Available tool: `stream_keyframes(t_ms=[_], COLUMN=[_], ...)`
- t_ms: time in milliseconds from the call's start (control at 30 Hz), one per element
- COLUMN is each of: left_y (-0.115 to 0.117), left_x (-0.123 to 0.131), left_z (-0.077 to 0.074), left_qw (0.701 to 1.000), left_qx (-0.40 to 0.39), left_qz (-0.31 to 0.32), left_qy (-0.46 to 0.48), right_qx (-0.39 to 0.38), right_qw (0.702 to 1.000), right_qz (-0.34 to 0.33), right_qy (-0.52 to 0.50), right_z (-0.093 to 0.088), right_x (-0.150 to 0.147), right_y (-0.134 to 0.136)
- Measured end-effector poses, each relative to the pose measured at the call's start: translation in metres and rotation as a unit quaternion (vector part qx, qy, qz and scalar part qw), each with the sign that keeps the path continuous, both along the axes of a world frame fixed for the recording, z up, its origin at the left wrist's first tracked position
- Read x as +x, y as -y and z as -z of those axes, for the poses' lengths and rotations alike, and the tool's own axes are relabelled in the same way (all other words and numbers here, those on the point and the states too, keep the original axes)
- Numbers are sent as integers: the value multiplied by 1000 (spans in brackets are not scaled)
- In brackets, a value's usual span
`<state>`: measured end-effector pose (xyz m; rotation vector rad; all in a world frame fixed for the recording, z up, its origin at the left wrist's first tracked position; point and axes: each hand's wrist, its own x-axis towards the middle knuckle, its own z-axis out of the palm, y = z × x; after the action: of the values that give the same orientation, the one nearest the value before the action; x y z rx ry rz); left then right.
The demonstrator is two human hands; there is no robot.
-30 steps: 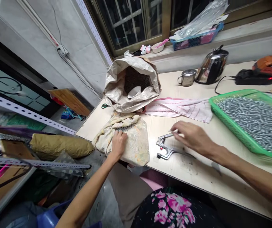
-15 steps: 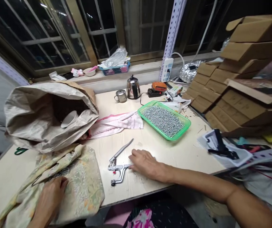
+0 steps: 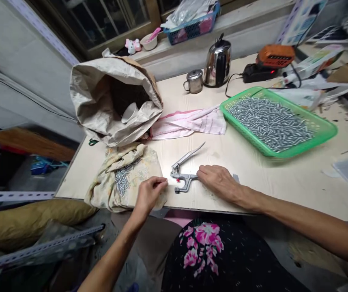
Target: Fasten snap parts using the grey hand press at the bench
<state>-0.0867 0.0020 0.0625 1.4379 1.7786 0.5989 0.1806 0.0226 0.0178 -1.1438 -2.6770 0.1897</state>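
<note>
Snap-fastener pliers (image 3: 186,177) lie on the table with their handles spread and a red part at the jaw. My right hand (image 3: 219,182) is closed around the lower handle. In front of the jaw, my left hand (image 3: 150,194) pinches thumb and fingertips together; what sits between them is too small to make out. Beneath and beside that hand spreads a flowered cloth (image 3: 149,162), bearing a small heap of metal pins (image 3: 122,180). Farther right, a green plastic basket (image 3: 301,153) holds many more such silvery pins.
A large open paper sack (image 3: 85,101) with a white cup (image 3: 129,112) inside stands at the back left. Behind lie a pink-white towel (image 3: 192,125), a steel mug (image 3: 194,82), a kettle (image 3: 217,63) and an orange battery on a charger (image 3: 261,73). Green-handled scissors (image 3: 93,142) lie left.
My left hand has moved off the pin heap, rightward to the pliers' jaw, its fingertips pinched. My right hand stays on the handle. The view has swung left and come closer.
</note>
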Motion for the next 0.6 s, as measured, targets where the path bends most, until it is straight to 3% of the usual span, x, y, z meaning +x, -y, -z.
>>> stream_keyframes(t_ms=[100, 233, 600], left_y=[5, 7, 4], left_x=[19, 23, 30], left_z=[18, 35, 34], left_qw=[992, 981, 967], left_qx=[-61, -102, -156], left_qz=[-32, -64, -75], left_qy=[108, 154, 190], right_qx=[38, 72, 53], right_qw=[999, 997, 998], right_qz=[-17, -17, -19], right_qy=[11, 21, 22], right_z=[-9, -12, -11], right_x=[0, -3, -3], right_y=[3, 2, 1])
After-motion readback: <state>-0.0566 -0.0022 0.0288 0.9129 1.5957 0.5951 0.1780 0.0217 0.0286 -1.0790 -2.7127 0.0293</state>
